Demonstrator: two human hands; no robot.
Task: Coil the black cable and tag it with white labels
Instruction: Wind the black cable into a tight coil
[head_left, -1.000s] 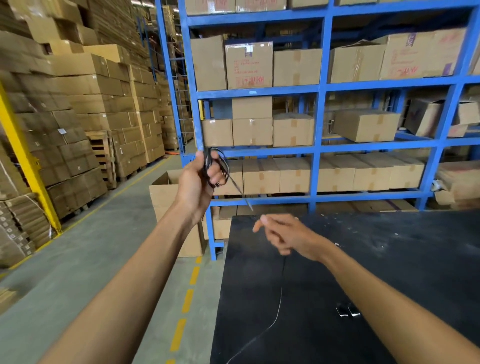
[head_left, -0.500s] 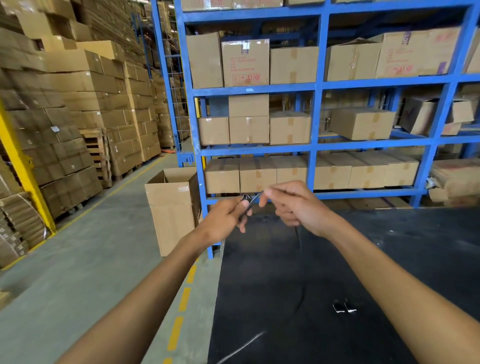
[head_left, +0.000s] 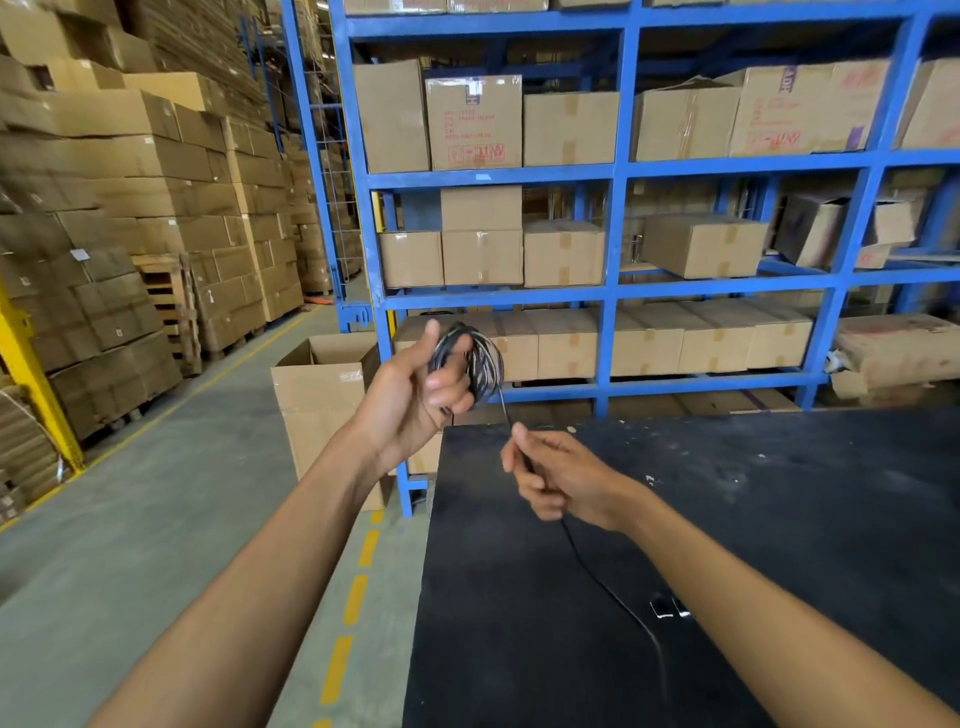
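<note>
Left hand (head_left: 415, 395) raised mid-frame, grip closed round black cable (head_left: 475, 358) coil; right hand (head_left: 561, 478) lower, pinching strand over black table (head_left: 779, 519); blue racking (head_left: 618, 171) behind.

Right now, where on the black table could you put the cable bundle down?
The black table is bare right of the right hand, up to the blue rack. It is crowded nearer: the loose cable trails beside two small clips.

Left hand (head_left: 410, 400) raised beside the counter (head_left: 779, 519), fingers closed around a coiled black cable (head_left: 475, 358), one strand running down to the right hand (head_left: 558, 478), pinched there, trailing across the black counter, blue shelving (head_left: 618, 234) of cardboard boxes behind
</note>
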